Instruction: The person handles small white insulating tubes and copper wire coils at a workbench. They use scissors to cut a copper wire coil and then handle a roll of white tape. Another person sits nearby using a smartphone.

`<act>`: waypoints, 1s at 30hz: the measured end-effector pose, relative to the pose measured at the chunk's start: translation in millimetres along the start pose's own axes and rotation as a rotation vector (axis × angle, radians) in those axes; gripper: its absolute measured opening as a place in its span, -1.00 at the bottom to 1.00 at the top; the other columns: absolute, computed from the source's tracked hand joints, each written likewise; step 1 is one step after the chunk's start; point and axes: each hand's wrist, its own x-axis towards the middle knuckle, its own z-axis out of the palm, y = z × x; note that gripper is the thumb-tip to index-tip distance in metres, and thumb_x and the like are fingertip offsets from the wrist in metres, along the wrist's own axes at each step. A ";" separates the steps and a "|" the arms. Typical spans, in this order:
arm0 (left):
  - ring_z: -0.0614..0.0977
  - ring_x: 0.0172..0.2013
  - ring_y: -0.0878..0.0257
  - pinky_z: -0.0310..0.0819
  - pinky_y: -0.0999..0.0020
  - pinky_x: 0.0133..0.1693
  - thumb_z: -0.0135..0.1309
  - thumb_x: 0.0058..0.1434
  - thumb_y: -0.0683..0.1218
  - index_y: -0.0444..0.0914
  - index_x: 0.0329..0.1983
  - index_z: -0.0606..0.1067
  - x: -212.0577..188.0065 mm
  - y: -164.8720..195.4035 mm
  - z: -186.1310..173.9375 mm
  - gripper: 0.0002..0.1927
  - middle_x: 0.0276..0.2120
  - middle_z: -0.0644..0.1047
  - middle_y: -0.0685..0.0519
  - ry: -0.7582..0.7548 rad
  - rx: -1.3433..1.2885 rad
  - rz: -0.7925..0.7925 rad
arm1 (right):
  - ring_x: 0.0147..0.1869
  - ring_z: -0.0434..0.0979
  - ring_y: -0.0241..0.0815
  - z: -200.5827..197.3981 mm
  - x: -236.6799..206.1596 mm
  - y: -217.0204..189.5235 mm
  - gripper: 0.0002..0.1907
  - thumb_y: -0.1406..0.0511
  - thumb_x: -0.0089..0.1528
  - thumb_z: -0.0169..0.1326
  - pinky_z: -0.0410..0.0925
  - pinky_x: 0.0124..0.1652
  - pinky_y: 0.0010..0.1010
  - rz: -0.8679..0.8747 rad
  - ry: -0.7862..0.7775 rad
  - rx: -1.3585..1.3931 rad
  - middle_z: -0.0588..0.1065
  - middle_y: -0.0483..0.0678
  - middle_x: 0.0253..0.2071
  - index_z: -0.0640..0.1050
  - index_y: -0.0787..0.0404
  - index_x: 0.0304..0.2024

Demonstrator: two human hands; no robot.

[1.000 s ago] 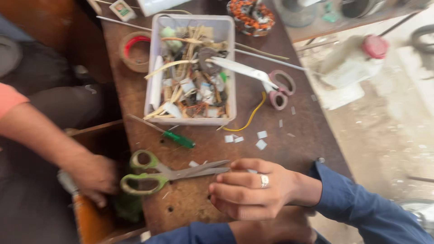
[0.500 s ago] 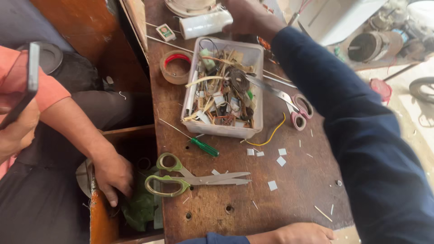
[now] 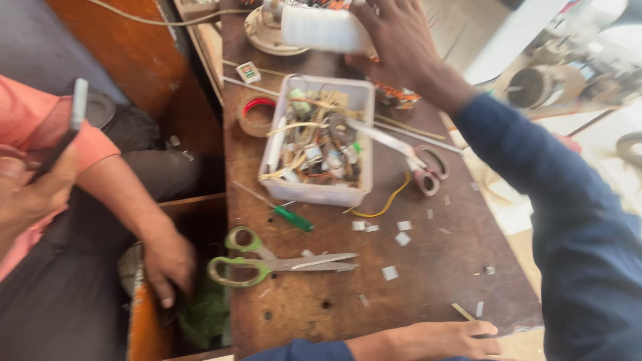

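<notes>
My right hand reaches to the far end of the brown workbench, its fingers wrapped on a white cylinder beside a round pale base. The blue sleeve crosses the right side of the bench. Near the bench's front edge lies my left hand, flat, fingers apart, holding nothing. A clear plastic box full of wires and small parts stands in the middle. Green-handled scissors lie in front of it.
A green-handled screwdriver, pink-handled scissors, a roll of tape, a yellow wire and small white scraps lie around the box. At left sits another person in an orange shirt, holding a phone, one hand in an open wooden drawer.
My right hand has lifted from the front of the bench and reached to the far end, closing on the white cylinder. My left hand now rests at the front edge. The view has shifted.
</notes>
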 end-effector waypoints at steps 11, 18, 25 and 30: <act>0.52 0.14 0.19 0.45 0.25 0.22 0.12 0.33 0.07 -0.15 0.14 0.38 9.8 -68.3 -106.6 -0.61 0.19 0.42 0.02 0.378 0.319 -0.083 | 0.03 0.41 0.01 -68.0 -172.7 -62.2 -0.33 0.08 0.06 0.40 0.26 0.11 -0.11 0.181 0.326 0.422 0.40 0.09 -0.05 0.57 0.26 0.14; 0.46 0.24 0.14 0.40 0.15 0.27 0.28 0.25 0.32 -0.20 0.43 0.08 -4.8 -107.6 -147.8 -0.06 0.28 0.32 -0.06 1.087 0.094 -0.927 | -0.13 0.32 -0.01 -47.3 -159.8 -47.9 -0.40 0.10 0.02 0.36 0.20 -0.10 -0.19 -0.006 0.555 0.364 0.39 0.01 -0.17 0.61 0.29 0.03; 0.57 0.17 0.04 0.42 0.08 0.28 0.32 0.29 0.25 -0.24 0.47 0.09 -18.0 -120.6 -157.5 -0.07 0.11 0.54 -0.20 1.138 -0.502 -0.864 | -0.13 0.33 -0.12 -24.8 -141.4 -53.8 -0.49 0.08 0.12 0.37 0.25 -0.14 -0.27 -0.276 0.544 0.420 0.41 -0.10 -0.17 0.67 0.21 0.02; 0.56 0.20 0.01 0.42 -0.11 0.38 0.37 0.31 0.07 -0.23 0.37 0.17 -26.3 -118.5 -149.5 -0.23 0.14 0.50 -0.19 1.137 -0.576 -0.835 | 0.00 0.44 -0.11 -27.5 -146.2 -61.1 -0.39 0.01 0.12 0.34 0.30 -0.06 -0.21 -0.252 0.367 0.409 0.48 -0.05 -0.08 0.62 0.22 0.10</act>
